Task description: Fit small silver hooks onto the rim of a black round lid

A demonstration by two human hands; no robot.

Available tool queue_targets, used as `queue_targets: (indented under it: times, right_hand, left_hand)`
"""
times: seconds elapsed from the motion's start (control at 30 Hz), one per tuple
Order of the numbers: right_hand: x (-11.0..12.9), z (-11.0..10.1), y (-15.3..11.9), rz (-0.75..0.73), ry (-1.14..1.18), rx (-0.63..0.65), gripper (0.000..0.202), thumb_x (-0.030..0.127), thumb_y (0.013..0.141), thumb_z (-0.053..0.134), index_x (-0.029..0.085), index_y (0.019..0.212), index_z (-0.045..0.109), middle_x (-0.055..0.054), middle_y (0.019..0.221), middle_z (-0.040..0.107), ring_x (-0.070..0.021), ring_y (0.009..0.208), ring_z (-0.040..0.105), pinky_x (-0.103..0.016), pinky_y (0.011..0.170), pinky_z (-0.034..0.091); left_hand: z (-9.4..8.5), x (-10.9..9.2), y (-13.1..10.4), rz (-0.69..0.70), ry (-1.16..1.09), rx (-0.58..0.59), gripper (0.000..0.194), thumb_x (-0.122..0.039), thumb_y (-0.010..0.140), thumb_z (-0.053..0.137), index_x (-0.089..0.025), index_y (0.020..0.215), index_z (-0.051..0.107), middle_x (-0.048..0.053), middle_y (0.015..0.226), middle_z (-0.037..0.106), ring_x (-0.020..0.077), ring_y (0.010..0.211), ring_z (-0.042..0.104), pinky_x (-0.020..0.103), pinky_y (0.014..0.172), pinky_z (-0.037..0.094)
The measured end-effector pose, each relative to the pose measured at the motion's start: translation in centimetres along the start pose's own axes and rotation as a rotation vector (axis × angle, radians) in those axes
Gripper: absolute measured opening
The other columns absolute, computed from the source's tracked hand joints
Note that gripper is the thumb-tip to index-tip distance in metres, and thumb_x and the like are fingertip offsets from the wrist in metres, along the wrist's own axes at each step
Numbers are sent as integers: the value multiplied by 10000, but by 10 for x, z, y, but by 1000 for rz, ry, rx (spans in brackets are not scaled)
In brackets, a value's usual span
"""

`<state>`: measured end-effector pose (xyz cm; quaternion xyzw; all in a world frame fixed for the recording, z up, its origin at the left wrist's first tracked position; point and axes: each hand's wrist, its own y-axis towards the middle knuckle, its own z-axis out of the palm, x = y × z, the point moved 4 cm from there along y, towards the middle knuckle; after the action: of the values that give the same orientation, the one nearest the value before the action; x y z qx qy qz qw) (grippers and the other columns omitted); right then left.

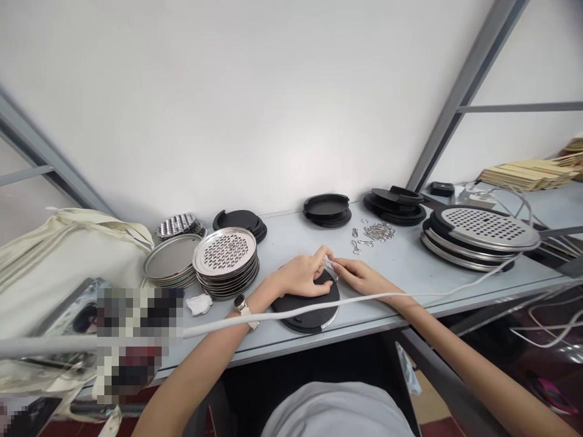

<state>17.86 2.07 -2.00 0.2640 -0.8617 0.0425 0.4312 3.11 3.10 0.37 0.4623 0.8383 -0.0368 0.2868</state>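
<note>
Black disc [301, 323], matte, round, thin bright metal edge showing at lower right; lies flat on smooth pale table [279, 247] near front edge. Round outline, no clear long axis; bare metal edge section points toward the person and rightward.

Left hand [306, 276] sits over the disc, thumb out across it, index bent toward the right fingertips; can't tell if its fingers close on anything. Right hand [359, 276] just right of the disc, thumb and index pinched together on a small shiny wire clip [328, 264] at disc's far right edge. Clip too small to read its long axis.

Beyond the disc to the right: heap of bent-wire clips [379, 232], few strays nearby. Left of the disc: stack of round metal grater plates [226, 252], raised toothed pattern on top; smooth metal discs [169, 258] further left. Far right of the disc: stacked perforated metal plate [485, 226], black section on rim. Behind disc: black lipped trays [327, 208]. Smooth white cable [378, 297] crosses in front of the disc.
</note>
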Motion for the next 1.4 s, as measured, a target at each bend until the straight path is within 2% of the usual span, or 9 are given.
queue_targets:
  times: [0.07,0.13,0.33,0.57,0.77,1.07,1.4]
  right_hand:
    - [4,1,-1,-25,17,45,454,489,927,319,163,1015,622,-43,849,639,-166,722,533,-275,716,420]
    - [5,3,-1,-24,10,72,467,492,929,314,164,1026,631,-44,844,644,-169,711,541,-275,713,419]
    - [2,4,0,-1,-40,42,439,485,928,317,167,933,620,-32,761,620,-164,665,527,-263,647,397]
    - [-5,4,0,-6,-96,29,378,442,933,327,176,771,542,0,680,552,-138,619,487,-247,605,365]
    - [-6,6,0,-17,-129,-8,359,411,927,335,180,694,480,22,620,486,-114,564,421,-235,553,318]
    - [-3,6,-1,-33,-131,-19,345,397,925,333,178,743,529,3,644,539,-120,563,441,-242,553,332]
    - [-3,6,-1,-23,-144,-14,302,360,913,348,181,722,501,21,620,493,-117,556,428,-232,539,318]
  left_hand:
    - [0,-1,0,-7,29,14,440,-283,755,569,-198,1119,336,-85,605,445,97,519,444,203,525,331]
    - [0,-1,1,-14,76,23,418,-305,770,554,-197,1115,344,-77,615,457,100,521,449,206,527,330]
    - [-4,3,3,-25,200,32,326,-357,815,499,-201,1083,398,-53,647,502,117,544,478,222,545,336]
    - [-4,4,3,-13,312,4,212,-384,840,473,-199,942,472,-21,708,567,126,562,489,237,535,313]
    - [-3,2,4,53,353,10,152,-345,860,454,-196,856,487,-9,783,592,123,613,508,245,562,315]
    - [-3,0,4,38,365,28,142,-329,864,453,-200,913,488,4,827,602,136,644,537,253,569,329]
    - [-4,-2,3,61,360,38,124,-305,868,445,-206,921,498,4,850,609,141,675,548,254,603,352]
